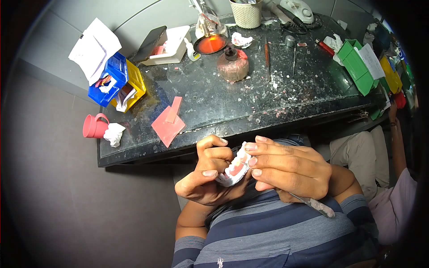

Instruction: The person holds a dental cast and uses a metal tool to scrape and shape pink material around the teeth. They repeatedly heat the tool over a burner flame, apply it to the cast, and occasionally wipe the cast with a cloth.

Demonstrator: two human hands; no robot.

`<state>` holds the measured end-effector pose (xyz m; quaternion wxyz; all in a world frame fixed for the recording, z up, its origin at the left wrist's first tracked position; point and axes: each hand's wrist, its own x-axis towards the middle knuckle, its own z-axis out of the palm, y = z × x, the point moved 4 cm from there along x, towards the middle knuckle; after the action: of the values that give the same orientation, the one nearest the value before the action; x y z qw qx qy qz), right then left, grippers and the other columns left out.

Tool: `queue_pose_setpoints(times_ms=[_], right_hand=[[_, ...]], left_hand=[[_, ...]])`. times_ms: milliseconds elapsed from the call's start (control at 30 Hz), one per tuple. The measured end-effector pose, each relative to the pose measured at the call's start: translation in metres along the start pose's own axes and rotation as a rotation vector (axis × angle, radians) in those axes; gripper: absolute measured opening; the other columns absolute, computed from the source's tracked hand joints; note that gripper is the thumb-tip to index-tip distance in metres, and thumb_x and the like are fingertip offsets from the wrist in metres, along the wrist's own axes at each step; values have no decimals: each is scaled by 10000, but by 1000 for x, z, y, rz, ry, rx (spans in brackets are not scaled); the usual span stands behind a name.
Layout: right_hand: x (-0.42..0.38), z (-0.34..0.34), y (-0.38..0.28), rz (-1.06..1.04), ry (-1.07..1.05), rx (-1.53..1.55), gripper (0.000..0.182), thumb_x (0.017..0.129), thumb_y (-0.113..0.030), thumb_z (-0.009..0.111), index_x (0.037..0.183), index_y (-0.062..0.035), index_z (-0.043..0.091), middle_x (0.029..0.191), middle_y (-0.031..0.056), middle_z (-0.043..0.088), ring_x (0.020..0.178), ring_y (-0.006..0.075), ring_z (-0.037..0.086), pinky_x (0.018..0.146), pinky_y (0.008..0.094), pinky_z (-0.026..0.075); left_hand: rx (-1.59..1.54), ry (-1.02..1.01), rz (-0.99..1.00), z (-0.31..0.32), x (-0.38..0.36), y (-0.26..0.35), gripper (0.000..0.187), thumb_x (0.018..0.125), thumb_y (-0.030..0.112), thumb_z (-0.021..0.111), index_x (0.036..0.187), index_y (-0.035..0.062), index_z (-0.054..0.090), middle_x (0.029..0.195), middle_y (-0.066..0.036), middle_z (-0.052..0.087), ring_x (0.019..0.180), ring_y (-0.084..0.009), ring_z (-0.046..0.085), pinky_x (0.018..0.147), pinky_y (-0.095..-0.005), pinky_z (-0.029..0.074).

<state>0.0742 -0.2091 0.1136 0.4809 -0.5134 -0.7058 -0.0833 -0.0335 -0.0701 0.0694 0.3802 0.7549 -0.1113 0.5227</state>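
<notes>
Head view: near the striped shirt (263, 223), a dental cast (237, 169) with pink wax and pale teeth sits tilted, its long axis slanting from a lower-left end near the body to an upper-right end pointing toward the bench (201, 107). Its waxed face turns up to the camera.

The cast lies between the two hands, just short of the bench's front edge. The left hand (208, 172) cups it from the left, fingers curled around it. The right hand (292, 169), fingers extended close together, covers the cast's right side and holds a slim metal tool (319, 207), whose handle points lower right; its thin tip seems to meet the wax, though the fingers partly hide it.

Beyond, pink wax sheets (168, 126) lie near the bench's front edge, with a pink mug (95, 126) and crumpled tissue (114, 135) farther left. Behind them stand a blue bin (108, 73), a pink-stained burner (232, 67) and, at right, a green bin (355, 67); a woven basket (246, 14) stands farthest back.
</notes>
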Motion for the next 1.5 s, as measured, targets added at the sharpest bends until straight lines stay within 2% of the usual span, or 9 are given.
queue_pose_setpoints(times_ms=[500, 800, 1233, 1300, 1433, 1500], right_hand=[[1, 2, 0, -15, 14, -23, 210, 850, -48, 734, 1024, 52, 670, 1043, 195, 690, 1051, 358, 692, 954, 481, 577], [3, 1, -1, -34, 1, -49, 232, 838, -48, 748, 1031, 52, 667, 1055, 196, 688, 1036, 353, 698, 934, 456, 593], [5, -2, -1, -26, 1, -30, 267, 809, 4, 759, 1050, 57, 656, 1074, 201, 680, 1040, 375, 693, 912, 443, 605], [3, -5, -1, -13, 3, -33, 285, 799, 32, 746, 1066, 61, 651, 1070, 200, 680, 1035, 378, 695, 900, 433, 610], [2, -9, -1, 54, -3, 18, 297, 801, 32, 732, 1084, 61, 646, 1066, 199, 682, 1031, 381, 697, 872, 414, 618], [3, -10, 0, 118, 22, 65, 263, 822, -2, 729, 1069, 55, 659, 1069, 196, 683, 1014, 366, 707, 832, 399, 623]], left_hand=[[45, -35, -10, -1, -1, 2, 770, 669, -27, 879, 1179, 120, 321, 774, -35, 543, 690, -208, 591, 819, -447, 501], [-22, -44, -23, -3, -2, 0, 745, 687, -23, 872, 1182, 130, 336, 775, -53, 562, 729, -218, 607, 873, -470, 477], [-13, 1, 23, -1, 0, 0, 729, 672, -32, 878, 1171, 109, 365, 767, -39, 558, 705, -207, 601, 853, -465, 479], [101, -81, 3, 1, -1, -1, 770, 719, 163, 901, 1150, 149, 264, 738, -38, 508, 669, -188, 518, 777, -436, 461], [72, -66, -3, 7, 1, -2, 728, 737, 94, 858, 1153, 151, 264, 729, -35, 478, 650, -180, 486, 756, -434, 457], [-37, 4, -34, 9, 4, -7, 689, 743, 43, 817, 1157, 146, 275, 726, -33, 454, 646, -172, 464, 734, -430, 457]])
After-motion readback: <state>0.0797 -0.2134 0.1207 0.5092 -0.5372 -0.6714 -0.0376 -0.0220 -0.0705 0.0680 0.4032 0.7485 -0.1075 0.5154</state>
